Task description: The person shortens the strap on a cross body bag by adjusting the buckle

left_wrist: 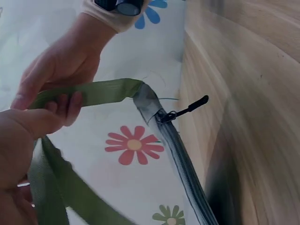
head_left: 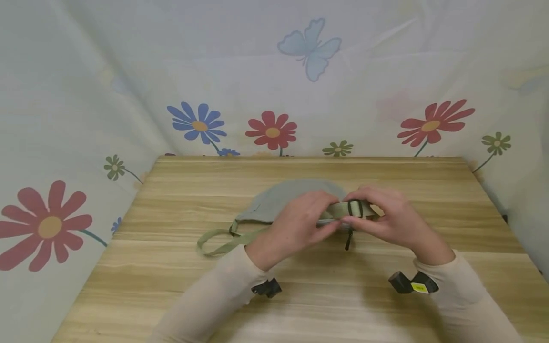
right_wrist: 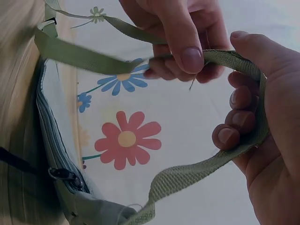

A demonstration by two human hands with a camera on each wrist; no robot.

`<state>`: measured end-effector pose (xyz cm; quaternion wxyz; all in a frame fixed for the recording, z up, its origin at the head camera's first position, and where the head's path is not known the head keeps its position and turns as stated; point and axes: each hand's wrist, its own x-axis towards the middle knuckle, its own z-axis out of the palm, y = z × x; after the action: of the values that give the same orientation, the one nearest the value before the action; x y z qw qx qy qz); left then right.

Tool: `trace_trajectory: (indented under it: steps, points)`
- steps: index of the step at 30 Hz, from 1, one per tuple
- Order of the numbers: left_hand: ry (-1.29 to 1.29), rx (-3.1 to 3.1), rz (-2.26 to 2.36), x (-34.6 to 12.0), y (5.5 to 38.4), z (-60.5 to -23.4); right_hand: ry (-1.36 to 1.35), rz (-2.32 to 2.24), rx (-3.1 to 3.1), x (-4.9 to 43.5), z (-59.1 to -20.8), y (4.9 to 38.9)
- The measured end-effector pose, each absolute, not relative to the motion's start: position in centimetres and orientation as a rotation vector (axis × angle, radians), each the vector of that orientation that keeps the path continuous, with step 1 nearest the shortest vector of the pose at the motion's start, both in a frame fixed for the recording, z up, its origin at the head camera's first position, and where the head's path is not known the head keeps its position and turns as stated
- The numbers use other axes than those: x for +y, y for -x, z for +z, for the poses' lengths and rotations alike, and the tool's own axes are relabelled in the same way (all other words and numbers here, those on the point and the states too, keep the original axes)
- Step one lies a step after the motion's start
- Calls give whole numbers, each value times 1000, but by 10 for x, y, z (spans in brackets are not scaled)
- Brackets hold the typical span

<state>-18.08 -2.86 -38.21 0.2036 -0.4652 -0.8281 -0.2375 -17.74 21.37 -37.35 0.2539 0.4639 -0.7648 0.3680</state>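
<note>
A grey-green waist bag point(head_left: 296, 193) lies on the table beyond my hands. My left hand point(head_left: 296, 226) pinches its green webbing strap point(right_wrist: 89, 58) between thumb and fingers, as the right wrist view shows. Facing it, my right hand point(head_left: 388, 216) has its fingers curled round another stretch of the strap. A black slider buckle point(head_left: 355, 208) sits on the strap by the right fingers. From the zipper point(left_wrist: 185, 164) a dark zipper pull point(left_wrist: 190, 108) sticks out. Part of the bag is hidden behind my left hand in the head view.
The wood-grain table point(head_left: 334, 295) reaches back to a pale backdrop point(head_left: 240, 62) printed with flowers and a butterfly. To the left of the bag, a strap loop point(head_left: 210, 250) rests near the table surface. Each wrist carries a small black camera point(head_left: 268, 287).
</note>
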Motion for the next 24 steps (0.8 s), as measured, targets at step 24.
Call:
trace_trajectory:
  steps: [24]
  points:
    - [1189, -2171, -451, -91, 189, -397, -1188, 835, -2165, 241, -373, 180]
